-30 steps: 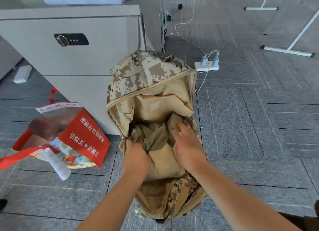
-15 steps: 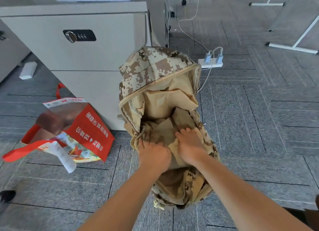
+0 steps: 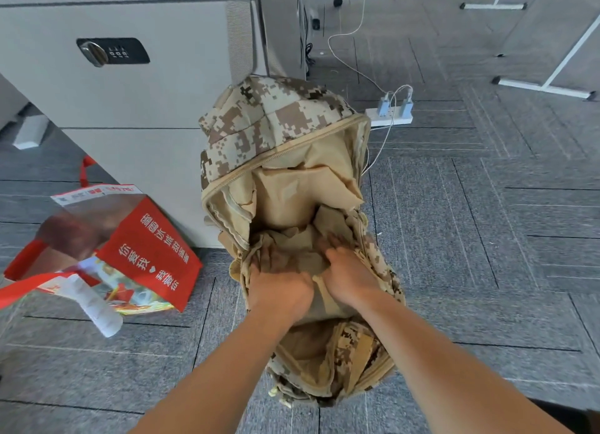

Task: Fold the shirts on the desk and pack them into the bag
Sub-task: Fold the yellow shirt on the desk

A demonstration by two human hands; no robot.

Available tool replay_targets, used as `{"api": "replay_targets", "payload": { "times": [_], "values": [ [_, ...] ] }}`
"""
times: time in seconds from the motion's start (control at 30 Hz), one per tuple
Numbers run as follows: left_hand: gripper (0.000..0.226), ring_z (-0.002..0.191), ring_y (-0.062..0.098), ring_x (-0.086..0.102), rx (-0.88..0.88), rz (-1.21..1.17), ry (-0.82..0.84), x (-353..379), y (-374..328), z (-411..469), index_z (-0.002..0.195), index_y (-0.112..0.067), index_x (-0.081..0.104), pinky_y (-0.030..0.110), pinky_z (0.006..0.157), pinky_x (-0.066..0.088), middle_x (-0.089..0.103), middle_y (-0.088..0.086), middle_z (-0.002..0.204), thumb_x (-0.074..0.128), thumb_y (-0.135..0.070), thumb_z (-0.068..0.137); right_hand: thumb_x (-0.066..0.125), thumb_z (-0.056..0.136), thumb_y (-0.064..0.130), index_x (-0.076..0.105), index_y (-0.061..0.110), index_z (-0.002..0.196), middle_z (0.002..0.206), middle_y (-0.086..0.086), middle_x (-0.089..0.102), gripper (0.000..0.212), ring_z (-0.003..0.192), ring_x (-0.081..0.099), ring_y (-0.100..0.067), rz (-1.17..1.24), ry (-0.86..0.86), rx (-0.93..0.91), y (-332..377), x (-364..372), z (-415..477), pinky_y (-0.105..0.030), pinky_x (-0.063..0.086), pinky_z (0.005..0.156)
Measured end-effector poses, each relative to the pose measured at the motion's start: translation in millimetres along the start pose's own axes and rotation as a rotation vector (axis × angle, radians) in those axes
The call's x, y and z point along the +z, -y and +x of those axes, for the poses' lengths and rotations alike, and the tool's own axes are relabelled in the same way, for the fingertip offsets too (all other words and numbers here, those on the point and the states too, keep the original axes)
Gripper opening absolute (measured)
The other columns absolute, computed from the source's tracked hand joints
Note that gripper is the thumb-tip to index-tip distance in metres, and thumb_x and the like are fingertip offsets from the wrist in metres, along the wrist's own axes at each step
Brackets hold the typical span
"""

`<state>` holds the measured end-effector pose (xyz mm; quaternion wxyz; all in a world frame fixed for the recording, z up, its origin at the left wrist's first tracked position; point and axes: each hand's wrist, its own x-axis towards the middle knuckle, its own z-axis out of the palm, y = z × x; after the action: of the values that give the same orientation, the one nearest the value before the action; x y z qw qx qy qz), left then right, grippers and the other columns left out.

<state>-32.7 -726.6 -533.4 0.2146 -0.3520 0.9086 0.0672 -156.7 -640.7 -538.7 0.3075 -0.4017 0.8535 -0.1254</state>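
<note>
A desert-camouflage backpack (image 3: 279,118) stands on the floor with its main zip open and its flap thrown back. A tan folded shirt (image 3: 303,250) lies inside the opening, crumpled against the tan lining. My left hand (image 3: 277,284) and my right hand (image 3: 349,276) are both inside the mouth of the bag, side by side, palms down on the shirt with fingers curled into the cloth. The lower part of the shirt is hidden under my hands.
A grey cabinet (image 3: 130,89) with a combination lock stands behind the bag on the left. A red printed shopping bag (image 3: 143,258) lies on the carpet at left. A white power strip (image 3: 389,117) with cables sits behind the backpack on the right.
Both hands have pushed further down into the backpack with the shirt, which now sits deeper in the opening. The view has drawn closer to the bag.
</note>
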Motion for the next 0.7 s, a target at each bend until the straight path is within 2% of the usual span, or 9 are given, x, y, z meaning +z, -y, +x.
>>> {"api": "replay_targets", "payload": {
  "times": [0.1, 0.2, 0.27, 0.37, 0.43, 0.5, 0.57, 0.63, 0.7],
  "values": [
    [0.066, 0.152, 0.039, 0.0, -0.054, 0.024, -0.012, -12.8, 9.6, -12.8, 0.154, -0.006, 0.03, 0.053, 0.121, -0.003, 0.013, 0.021, 0.164, 0.011, -0.041, 0.101, 0.038, 0.101, 0.02, 0.048, 0.008, 0.137, 0.147, -0.014, 0.043, 0.04, 0.134, 0.042, -0.03, -0.031, -0.024, 0.117, 8.3, -2.1, -1.3, -0.039, 0.038, 0.109],
    [0.055, 0.148, 0.037, 0.021, -0.042, 0.03, 0.03, -23.0, 20.0, -17.8, 0.145, -0.009, 0.046, 0.05, 0.12, 0.003, 0.035, 0.018, 0.156, 0.017, -0.036, 0.106, 0.038, 0.099, 0.023, 0.055, 0.004, 0.127, 0.134, -0.017, 0.056, 0.037, 0.123, 0.053, -0.032, 0.009, -0.061, 0.187, 13.8, -1.5, 1.6, -0.037, 0.043, 0.103],
    [0.056, 0.148, 0.036, 0.021, -0.03, 0.029, 0.039, -25.2, 22.8, -17.3, 0.144, -0.01, 0.047, 0.049, 0.12, 0.002, 0.035, 0.017, 0.156, 0.017, -0.036, 0.106, 0.041, 0.097, 0.022, 0.059, 0.003, 0.121, 0.129, -0.018, 0.06, 0.036, 0.118, 0.057, -0.034, 0.042, -0.075, 0.21, 14.9, -2.5, 3.4, -0.037, 0.046, 0.099],
    [0.055, 0.15, 0.039, 0.012, -0.005, 0.021, 0.055, -24.1, 19.8, -15.1, 0.143, -0.008, 0.048, 0.051, 0.121, 0.005, 0.028, 0.021, 0.158, 0.017, -0.033, 0.104, 0.042, 0.098, 0.023, 0.057, 0.003, 0.124, 0.13, -0.018, 0.058, 0.036, 0.12, 0.055, -0.034, 0.018, -0.035, 0.203, 14.4, -7.3, 2.3, -0.036, 0.044, 0.096],
    [0.067, 0.152, 0.04, 0.001, -0.008, 0.025, 0.074, -21.3, 17.7, -8.7, 0.141, -0.007, 0.047, 0.053, 0.121, 0.005, 0.02, 0.024, 0.161, 0.01, -0.037, 0.095, 0.044, 0.099, 0.023, 0.055, 0.006, 0.127, 0.13, -0.015, 0.057, 0.035, 0.119, 0.055, -0.032, -0.054, -0.038, 0.151, 15.7, -12.1, -1.6, -0.036, 0.045, 0.093],
    [0.077, 0.152, 0.038, -0.003, -0.054, 0.026, 0.133, -24.2, 15.8, -2.5, 0.149, -0.008, 0.038, 0.054, 0.122, 0.001, 0.012, 0.023, 0.163, 0.005, -0.042, 0.089, 0.046, 0.097, 0.019, 0.057, 0.009, 0.126, 0.128, -0.013, 0.058, 0.032, 0.117, 0.056, -0.032, -0.15, -0.074, 0.067, 17.7, -15.0, -5.3, -0.037, 0.047, 0.092],
    [0.068, 0.152, 0.035, -0.006, -0.085, 0.051, 0.164, -32.2, 9.7, -1.8, 0.156, -0.012, 0.024, 0.05, 0.122, -0.003, 0.0, 0.017, 0.166, 0.021, -0.044, 0.096, 0.047, 0.095, 0.015, 0.057, 0.016, 0.13, 0.129, -0.011, 0.06, 0.036, 0.116, 0.057, -0.033, -0.206, -0.067, -0.023, 21.2, -13.3, -5.8, -0.039, 0.05, 0.093],
    [0.063, 0.152, 0.034, 0.002, -0.046, 0.055, 0.087, -39.6, -0.3, -6.8, 0.154, -0.013, 0.031, 0.048, 0.123, 0.0, 0.006, 0.014, 0.165, 0.037, -0.037, 0.096, 0.043, 0.096, 0.017, 0.048, 0.032, 0.143, 0.139, -0.006, 0.057, 0.05, 0.125, 0.056, -0.032, -0.155, 0.006, -0.095, 23.6, -11.2, -4.9, -0.041, 0.05, 0.1],
    [0.053, 0.148, 0.031, 0.023, -0.016, -0.092, 0.03, -37.5, -7.4, -7.6, 0.147, -0.012, 0.041, 0.044, 0.122, 0.017, 0.028, 0.013, 0.159, 0.042, -0.03, 0.098, 0.04, 0.099, 0.02, 0.039, 0.04, 0.15, 0.151, -0.002, 0.048, 0.054, 0.134, 0.05, -0.028, -0.082, 0.059, -0.136, 24.4, -13.6, -3.5, -0.035, 0.044, 0.107]
  ]
}}
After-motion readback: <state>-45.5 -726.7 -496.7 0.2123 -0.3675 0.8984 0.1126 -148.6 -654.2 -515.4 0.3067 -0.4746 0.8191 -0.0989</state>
